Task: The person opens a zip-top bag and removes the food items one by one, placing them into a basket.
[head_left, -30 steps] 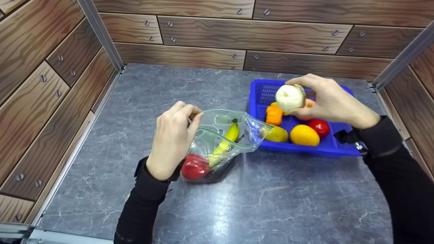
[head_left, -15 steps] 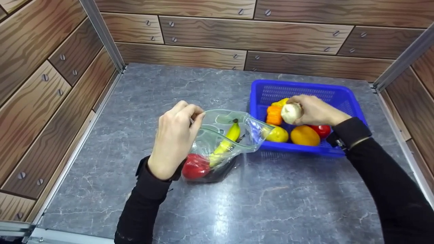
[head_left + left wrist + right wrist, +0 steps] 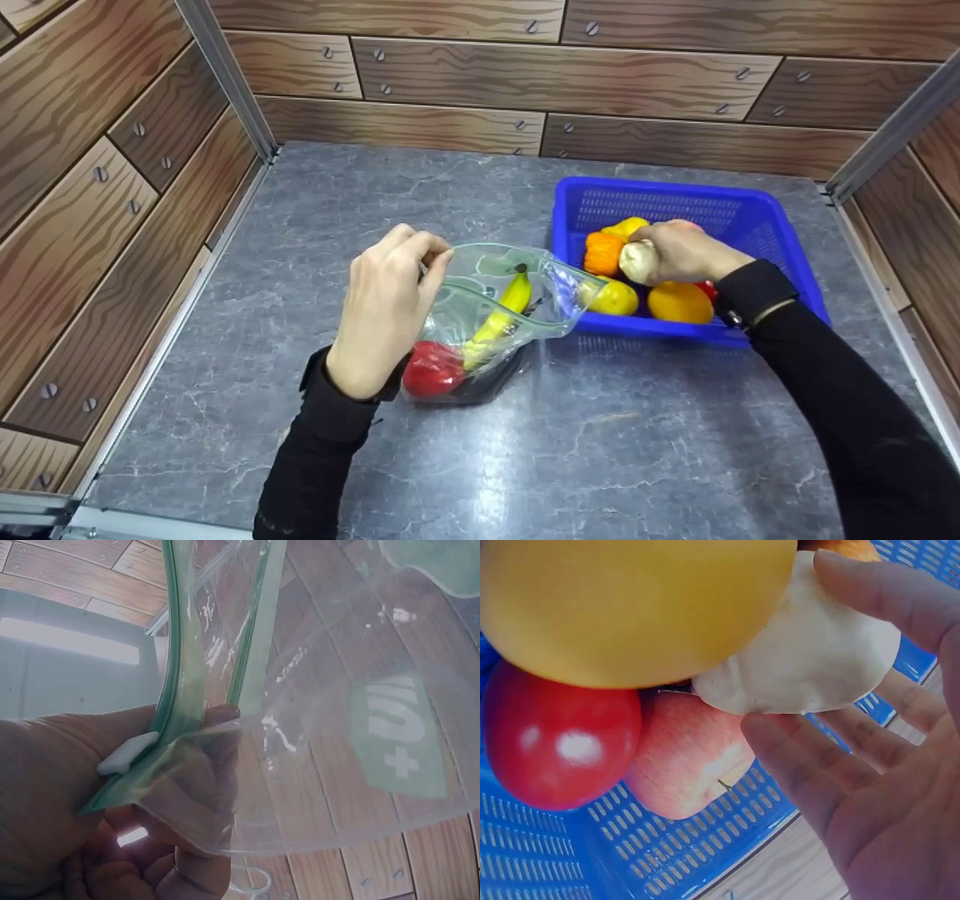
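Observation:
My left hand [image 3: 390,300] pinches the rim of a clear resealable bag [image 3: 551,289] with a green zip and white slider [image 3: 127,754]. The bag's mouth gapes toward the basket. Inside lie a banana [image 3: 496,324], a red rounded item [image 3: 433,369] and a dark elongated item [image 3: 487,381]. Over the blue basket [image 3: 667,328], my right hand [image 3: 688,251] holds a whitish bulb-shaped vegetable [image 3: 638,261] between thumb and fingers. In the right wrist view, the thumb lies on top of the whitish vegetable [image 3: 810,652], with fingertips beneath it.
The basket holds an orange pepper [image 3: 602,253], a yellow item [image 3: 626,226] behind it, a yellow-green fruit [image 3: 613,298], a yellow-orange fruit [image 3: 681,302], a shiny red tomato-like item [image 3: 562,739] and a pink-red apple [image 3: 690,765]. Wood-patterned walls surround the grey tabletop [image 3: 360,195].
My right hand has lowered the whitish vegetable from above the basket down among the fruit. The orange pepper and yellow-orange fruit have shifted slightly. My left hand and the bag stay nearly still.

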Demonstrator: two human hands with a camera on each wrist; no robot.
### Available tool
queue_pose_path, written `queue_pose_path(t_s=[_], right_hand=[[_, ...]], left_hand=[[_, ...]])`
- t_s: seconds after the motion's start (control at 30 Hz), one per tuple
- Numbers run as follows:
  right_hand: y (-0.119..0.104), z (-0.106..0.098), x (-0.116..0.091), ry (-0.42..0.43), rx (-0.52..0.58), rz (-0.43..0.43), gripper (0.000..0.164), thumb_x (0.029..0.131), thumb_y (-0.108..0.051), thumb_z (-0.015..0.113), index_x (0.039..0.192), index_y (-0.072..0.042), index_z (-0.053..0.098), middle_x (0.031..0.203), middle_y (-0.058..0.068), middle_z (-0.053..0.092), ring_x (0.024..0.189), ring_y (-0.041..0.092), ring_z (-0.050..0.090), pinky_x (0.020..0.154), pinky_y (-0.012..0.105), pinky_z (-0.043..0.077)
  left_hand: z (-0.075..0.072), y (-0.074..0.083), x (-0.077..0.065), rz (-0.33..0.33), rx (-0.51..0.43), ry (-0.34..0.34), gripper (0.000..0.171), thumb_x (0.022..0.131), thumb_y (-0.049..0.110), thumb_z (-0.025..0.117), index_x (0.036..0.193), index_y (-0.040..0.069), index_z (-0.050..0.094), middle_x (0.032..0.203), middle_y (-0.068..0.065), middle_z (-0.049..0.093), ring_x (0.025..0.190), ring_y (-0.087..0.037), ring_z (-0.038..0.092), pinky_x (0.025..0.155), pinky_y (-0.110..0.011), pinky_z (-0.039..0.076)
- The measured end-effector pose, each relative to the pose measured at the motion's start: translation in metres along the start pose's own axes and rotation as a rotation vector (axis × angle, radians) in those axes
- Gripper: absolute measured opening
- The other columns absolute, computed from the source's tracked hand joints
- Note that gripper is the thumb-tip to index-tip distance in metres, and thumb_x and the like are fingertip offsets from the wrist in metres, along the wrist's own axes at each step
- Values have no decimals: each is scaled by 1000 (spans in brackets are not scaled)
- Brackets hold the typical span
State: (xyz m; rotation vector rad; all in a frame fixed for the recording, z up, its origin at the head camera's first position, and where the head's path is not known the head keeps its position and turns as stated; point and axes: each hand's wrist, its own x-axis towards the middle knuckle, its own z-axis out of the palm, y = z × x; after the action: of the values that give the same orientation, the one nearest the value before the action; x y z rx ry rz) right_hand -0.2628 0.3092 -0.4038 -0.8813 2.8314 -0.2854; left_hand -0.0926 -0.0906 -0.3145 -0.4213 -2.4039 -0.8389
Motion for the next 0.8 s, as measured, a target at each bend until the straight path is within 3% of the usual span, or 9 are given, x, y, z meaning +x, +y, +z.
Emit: queue_pose_path(t_s=[0.23, 0.4, 0.57, 0.8], right_hand=[[-4, -1, -1, -33, 16, 8, 61, 75, -10, 85, 130, 9, 66, 117, 27, 74, 106, 45, 66, 97, 59, 50], [-16, -15, -9, -38, 14, 25, 54, 88, -11, 81, 135, 10, 64, 127, 30, 71, 116, 48, 65, 106, 63, 49], [-42, -40, -22, 57, 37, -2, 47, 93, -15, 79, 134, 6, 66, 128, 26, 72, 114, 45, 68, 102, 63, 53], [-100, -71, -43, 206, 49, -148, 38, 93, -16, 81, 129, -5, 72, 123, 14, 75, 106, 32, 72, 93, 53, 60]], left_hand=[[0, 0, 0, 8, -4, 9, 6, 94, 7, 78, 90, 2, 78, 82, -9, 69, 70, -19, 65, 59, -29, 52], [1, 1, 1, 7, -9, 5, 6, 95, 6, 77, 91, 2, 78, 82, -9, 69, 70, -18, 65, 59, -29, 52], [1, 3, 1, 12, -13, 7, 7, 95, 5, 76, 90, 1, 78, 82, -9, 69, 71, -18, 65, 60, -29, 53], [2, 3, 1, 32, -8, 13, 7, 95, 6, 77, 89, 3, 78, 81, -8, 68, 67, -18, 62, 59, -28, 50]])
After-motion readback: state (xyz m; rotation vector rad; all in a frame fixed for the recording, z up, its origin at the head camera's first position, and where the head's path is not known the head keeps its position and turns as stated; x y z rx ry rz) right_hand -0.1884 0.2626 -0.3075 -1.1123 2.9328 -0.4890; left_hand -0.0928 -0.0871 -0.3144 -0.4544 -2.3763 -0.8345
